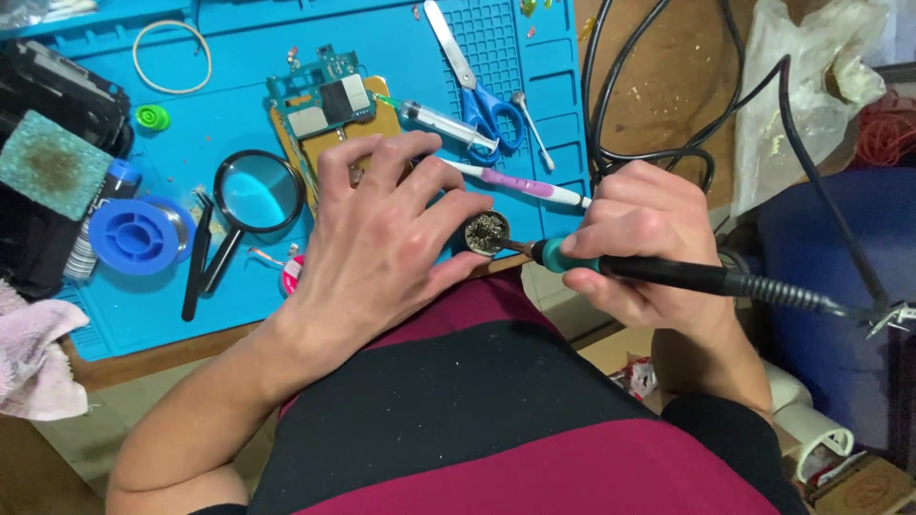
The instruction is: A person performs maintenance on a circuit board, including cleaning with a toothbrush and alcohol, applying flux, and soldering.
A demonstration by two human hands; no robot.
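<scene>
My right hand [641, 238] grips a soldering iron [668, 275] with a black handle and teal collar. Its tip pokes into a small round tin of metal wool [487, 233] at the mat's near edge. My left hand [382, 238] rests fingers spread on the blue work mat [239, 86], thumb and forefinger against the tin. Just beyond my fingers lies a green circuit board on a yellow-brown phone frame [324, 105].
On the mat lie a magnifying glass [256, 195], black tweezers [196, 262], a blue solder spool [134, 236], a syringe [439, 122], blue-handled scissors [477, 81], a white-and-purple pen tool [520, 183] and a rubber band [172, 55]. Black cables [658, 124] loop right. A pink cloth [33, 358] lies left.
</scene>
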